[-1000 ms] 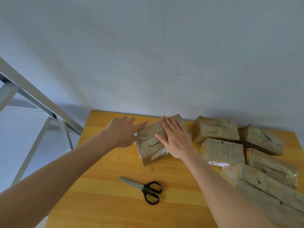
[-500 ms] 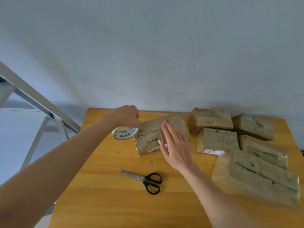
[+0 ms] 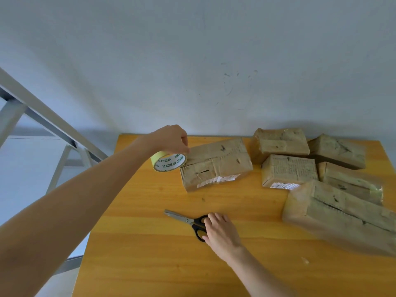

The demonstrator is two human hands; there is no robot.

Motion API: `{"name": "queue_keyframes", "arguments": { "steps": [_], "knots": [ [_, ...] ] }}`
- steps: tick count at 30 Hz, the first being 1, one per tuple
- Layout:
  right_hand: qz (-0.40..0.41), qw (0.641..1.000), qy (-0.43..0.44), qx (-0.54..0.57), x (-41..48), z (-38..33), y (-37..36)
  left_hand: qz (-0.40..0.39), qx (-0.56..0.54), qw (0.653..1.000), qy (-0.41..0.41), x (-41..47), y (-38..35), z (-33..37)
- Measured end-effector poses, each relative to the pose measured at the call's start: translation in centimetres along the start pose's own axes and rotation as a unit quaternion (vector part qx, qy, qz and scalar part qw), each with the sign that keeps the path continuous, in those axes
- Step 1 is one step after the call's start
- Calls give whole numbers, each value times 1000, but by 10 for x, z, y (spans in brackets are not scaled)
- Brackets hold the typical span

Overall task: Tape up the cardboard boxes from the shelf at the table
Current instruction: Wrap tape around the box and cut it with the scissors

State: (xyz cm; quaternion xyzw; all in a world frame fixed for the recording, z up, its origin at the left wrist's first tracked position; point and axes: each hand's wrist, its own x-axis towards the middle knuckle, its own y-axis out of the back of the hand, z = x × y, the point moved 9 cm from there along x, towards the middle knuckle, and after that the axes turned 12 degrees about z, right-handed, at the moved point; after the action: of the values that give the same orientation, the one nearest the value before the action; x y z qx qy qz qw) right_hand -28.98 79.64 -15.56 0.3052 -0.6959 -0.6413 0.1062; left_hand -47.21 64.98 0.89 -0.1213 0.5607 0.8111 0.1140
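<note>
A worn brown cardboard box (image 3: 216, 162) lies at the middle back of the orange wooden table (image 3: 150, 243). My left hand (image 3: 171, 139) grips a roll of yellowish tape (image 3: 168, 161) with a white "MADE IN CHINA" core, held against the box's left end. My right hand (image 3: 220, 231) rests on the black handles of the scissors (image 3: 186, 221), whose blades point left on the table in front of the box. Fingers curl over the handles; whether they grip them is not clear.
Several more taped brown boxes (image 3: 289, 170) are grouped at the right of the table, the largest (image 3: 342, 215) near the right edge. A grey metal shelf frame (image 3: 42, 121) stands to the left. A pale wall rises behind the table.
My right hand left the box top and came down toward me onto the scissors' handles. My left hand pulled the tape roll out at the box's left end and holds it there.
</note>
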Motion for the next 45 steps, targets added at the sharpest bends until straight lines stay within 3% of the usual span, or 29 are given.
{"name": "queue_keyframes", "arguments": {
  "steps": [7,12,16,22,32,37,45],
  "knots": [
    [-18,999,-8,-34,9,-3,7,6,-14,1000,-9,-5,2,3],
    [-68,973,-92,202,3,7,20,-1,-31,999,-15,-8,10,13],
    [-58,889,-177,419,-7,16,33,-12,-35,999,-19,-7,13,22],
    [-13,728,-245,640,-21,30,54,-23,-33,999,-21,-5,16,30],
    [-38,611,-182,770,6,16,85,-24,-56,998,-12,-5,17,29],
    [-40,591,-194,782,33,14,100,-26,-66,997,-8,-9,15,26],
    [-18,631,-250,734,46,24,105,-14,-44,999,0,-9,13,12]
  ]
}}
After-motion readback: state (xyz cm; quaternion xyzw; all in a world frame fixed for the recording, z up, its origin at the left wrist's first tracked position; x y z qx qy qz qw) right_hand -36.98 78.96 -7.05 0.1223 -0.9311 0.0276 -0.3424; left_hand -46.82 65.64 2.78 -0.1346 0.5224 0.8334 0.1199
